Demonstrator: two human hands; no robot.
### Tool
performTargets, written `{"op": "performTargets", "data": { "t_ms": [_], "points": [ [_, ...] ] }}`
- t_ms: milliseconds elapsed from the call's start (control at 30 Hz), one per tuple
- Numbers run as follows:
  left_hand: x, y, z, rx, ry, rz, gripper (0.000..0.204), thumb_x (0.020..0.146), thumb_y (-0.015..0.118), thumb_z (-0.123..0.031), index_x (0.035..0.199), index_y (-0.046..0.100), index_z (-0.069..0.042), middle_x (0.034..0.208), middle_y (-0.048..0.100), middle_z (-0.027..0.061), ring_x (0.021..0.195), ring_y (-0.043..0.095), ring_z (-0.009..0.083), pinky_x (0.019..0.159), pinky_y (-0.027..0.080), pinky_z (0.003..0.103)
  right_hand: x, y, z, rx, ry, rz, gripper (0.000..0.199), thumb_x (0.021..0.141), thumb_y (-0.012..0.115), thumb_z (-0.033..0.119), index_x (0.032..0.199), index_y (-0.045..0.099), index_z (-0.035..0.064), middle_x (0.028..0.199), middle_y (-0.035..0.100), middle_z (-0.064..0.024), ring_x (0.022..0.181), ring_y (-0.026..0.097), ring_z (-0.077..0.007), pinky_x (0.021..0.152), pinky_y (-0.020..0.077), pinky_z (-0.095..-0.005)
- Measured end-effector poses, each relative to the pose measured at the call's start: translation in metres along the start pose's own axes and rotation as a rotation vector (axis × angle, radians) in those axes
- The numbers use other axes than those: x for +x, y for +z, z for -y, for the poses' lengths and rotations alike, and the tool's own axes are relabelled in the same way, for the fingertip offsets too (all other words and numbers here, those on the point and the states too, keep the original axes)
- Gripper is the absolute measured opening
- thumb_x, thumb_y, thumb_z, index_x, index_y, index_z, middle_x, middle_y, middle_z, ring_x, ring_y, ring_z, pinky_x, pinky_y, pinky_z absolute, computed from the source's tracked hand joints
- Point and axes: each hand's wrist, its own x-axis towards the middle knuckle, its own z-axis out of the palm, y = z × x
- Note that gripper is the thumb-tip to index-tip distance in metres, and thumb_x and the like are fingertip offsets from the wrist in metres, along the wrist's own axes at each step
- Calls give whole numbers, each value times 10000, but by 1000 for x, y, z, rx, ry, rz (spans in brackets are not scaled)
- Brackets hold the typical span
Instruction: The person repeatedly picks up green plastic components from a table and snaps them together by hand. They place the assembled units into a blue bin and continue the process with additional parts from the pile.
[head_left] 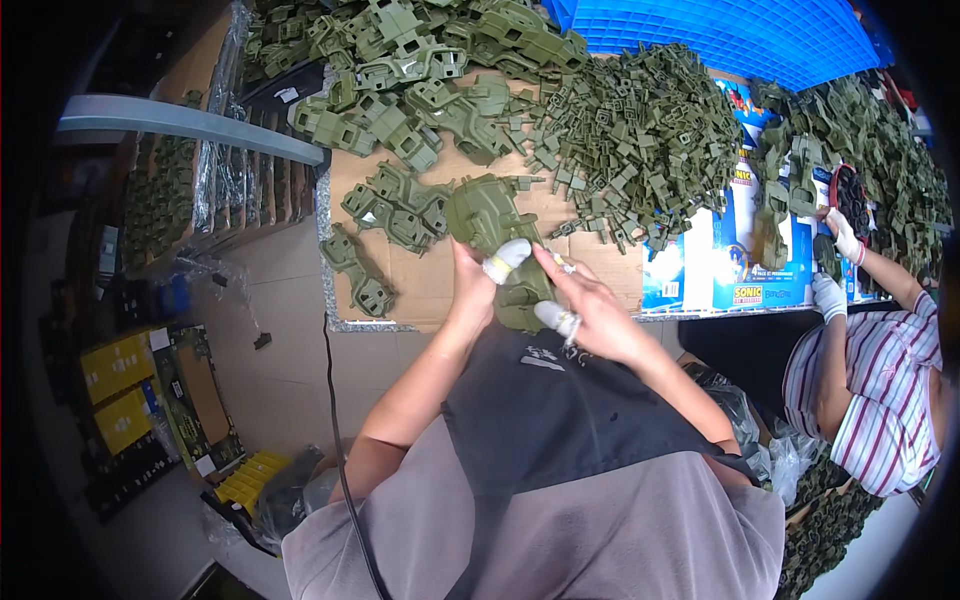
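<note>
An olive-green moulded plastic toy vehicle shell [483,212] is held at the table's front edge, its lower end near my black apron. My left hand [474,282] grips its left side, with the white-wrapped thumb pressed on top. On the other side, my right hand [597,312] closes around the lower right part, its index finger stretched along the shell and its wrapped thumb near the bottom end. Whether a small tool sits in my right hand I cannot make out. Left of the shell lie similar green vehicle parts [395,210] and another single part [357,272].
A heap of small green plastic pieces [640,140] covers the table's middle, with larger green shells [400,110] behind. A blue plastic crate [720,35] stands at the back. At right, a co-worker's gloved hands [840,262] work over printed blue cardboard [720,262]. A metal bar [190,120] crosses at left.
</note>
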Motion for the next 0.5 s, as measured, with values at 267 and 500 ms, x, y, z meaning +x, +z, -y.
{"op": "performTargets", "data": {
  "t_ms": [267, 500],
  "points": [
    [4, -3, -6, -113, 133, 57, 699, 724, 679, -37, 1320, 320, -97, 1159, 518, 112, 951, 562, 167, 780, 485, 295, -5, 17, -32, 1298, 472, 34, 687, 821, 621, 147, 1403, 256, 112, 1317, 426, -107, 1112, 494, -202, 921, 399, -299],
    [-8, 17, -69, 1290, 743, 391, 918, 684, 727, -198, 1410, 164, -196, 1393, 261, 174, 1257, 330, 332, 1041, 245, 502, -4, -27, -25, -30, 143, -28, 671, 727, 650, 126, 1321, 359, 11, 1150, 530, -259, 1090, 513, -353, 890, 432, -393]
  ]
}}
